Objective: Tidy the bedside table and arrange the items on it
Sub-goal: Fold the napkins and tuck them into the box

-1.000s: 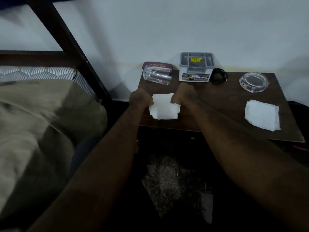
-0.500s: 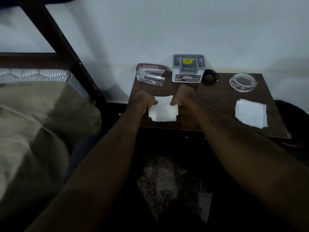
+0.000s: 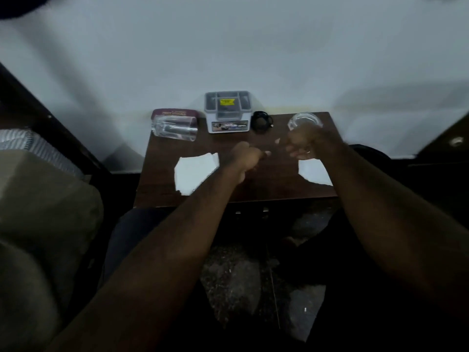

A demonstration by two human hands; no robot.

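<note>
A dark wooden bedside table (image 3: 253,189) stands against the white wall. A folded white tissue (image 3: 194,172) lies flat at its front left, free of both hands. My left hand (image 3: 247,156) hovers over the table's middle with fingers curled and nothing in it. My right hand (image 3: 303,143) is raised at the right, fingers loosely bent, in front of a clear glass ashtray (image 3: 303,120). A second white tissue (image 3: 314,172) lies at the front right, partly hidden by my right forearm. A drinking glass (image 3: 173,128) lies on its side at the back left.
A maroon glasses case (image 3: 175,113) sits behind the glass. A grey compartment organiser (image 3: 227,110) and a coiled black cable (image 3: 261,121) stand at the back middle. A bed with an olive blanket (image 3: 43,212) borders the left. Dark floor lies below.
Both hands let go of the left tissue, which now lies flat. My left hand moved to the table's middle and my right hand swung right toward the ashtray. The view shifted right.
</note>
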